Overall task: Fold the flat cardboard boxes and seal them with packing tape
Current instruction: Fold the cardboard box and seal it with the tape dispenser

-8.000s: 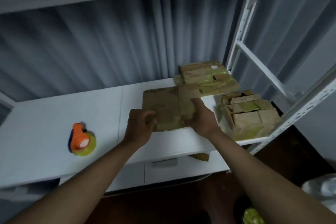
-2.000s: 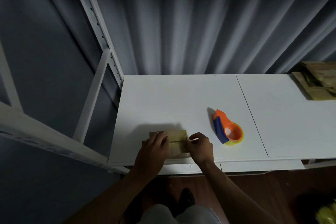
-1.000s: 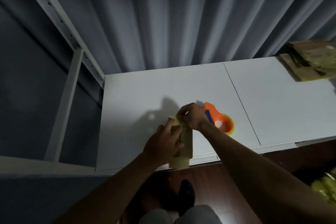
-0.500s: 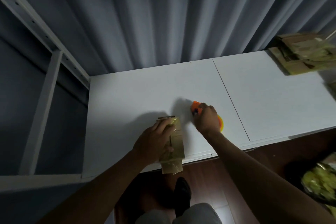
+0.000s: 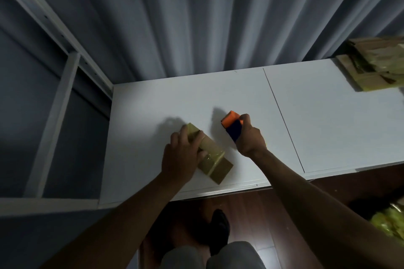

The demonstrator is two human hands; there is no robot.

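A small brown cardboard box (image 5: 209,157), folded up and banded with glossy tape, lies diagonally just below the frame's centre. An orange-and-blue tape dispenser (image 5: 232,126) sits just to its right. Flat boxes (image 5: 376,65) are stacked at the upper right edge.

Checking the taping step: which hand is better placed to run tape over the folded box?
Right: the right hand already grips the tape dispenser beside the box, which the left hand pins down.
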